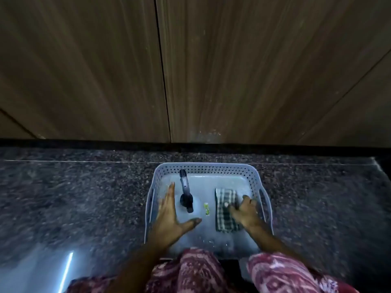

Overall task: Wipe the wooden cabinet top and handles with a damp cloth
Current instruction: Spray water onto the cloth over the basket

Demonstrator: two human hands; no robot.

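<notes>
Brown wood-grain panels (84,70) above dark speckled stone floor (74,187), dimly lit

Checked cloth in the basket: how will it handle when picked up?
The checked cloth lies folded flat in the basket, so likely floppy: it should droop and unfold when lifted. Probably light; the right hand alone grips its right edge. Woven check texture suggests little slip.

Lower centre of frame: a pale perforated basket (203,166) is set on a dark speckled floor (84,187). The upper half is filled by wooden cabinet doors (84,70). A spray bottle (185,187) is laid flat in the basket's left part, with a small green item (207,208) mid-basket. The left hand (169,216) is held spread, fingers straight, just left of the bottle. A folded checked cloth (225,208) at right is gripped by the right hand (246,212).
</notes>
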